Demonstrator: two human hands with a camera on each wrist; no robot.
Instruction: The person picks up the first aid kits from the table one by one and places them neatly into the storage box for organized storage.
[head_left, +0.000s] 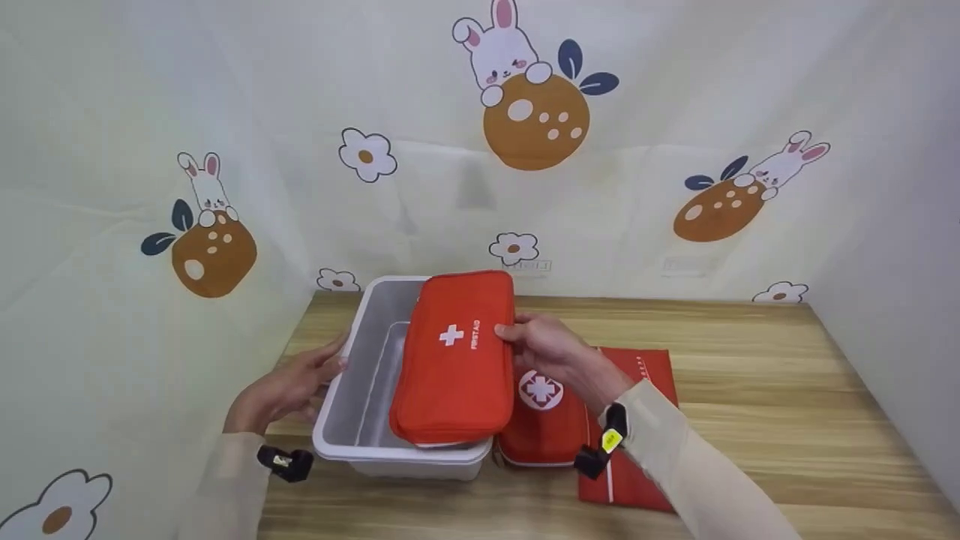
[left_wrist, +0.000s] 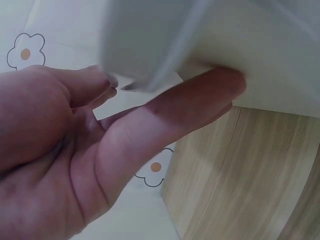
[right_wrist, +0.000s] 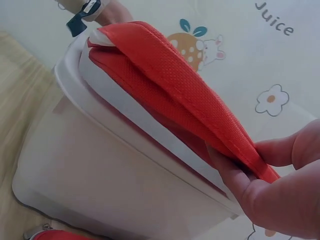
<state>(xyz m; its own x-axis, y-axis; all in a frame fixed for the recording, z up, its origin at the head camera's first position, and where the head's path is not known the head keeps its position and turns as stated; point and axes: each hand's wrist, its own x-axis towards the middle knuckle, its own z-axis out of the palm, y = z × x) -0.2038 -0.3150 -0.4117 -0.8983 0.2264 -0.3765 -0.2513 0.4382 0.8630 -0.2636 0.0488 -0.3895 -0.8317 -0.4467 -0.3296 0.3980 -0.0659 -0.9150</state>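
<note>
A red first aid pouch (head_left: 454, 375) with a white cross lies tilted across the right part of a white plastic bin (head_left: 330, 442). My right hand (head_left: 551, 345) pinches the pouch's right edge, thumb on top and fingers beneath, as the right wrist view shows with the red fabric (right_wrist: 185, 95) between them. At the bin's left side my left hand (head_left: 296, 382) holds the rim. In the left wrist view its fingers (left_wrist: 200, 97) reach under the rim (left_wrist: 150, 65). The left part of the bin's inside is visible; the pouch hides the right part.
Right of the bin, a red case (head_left: 540, 435) with a round white cross emblem lies on the wooden table (head_left: 787, 420). Beside it is a flat red item (head_left: 649, 480), partly under my right forearm. Patterned curtain walls (head_left: 420, 210) stand behind and at both sides.
</note>
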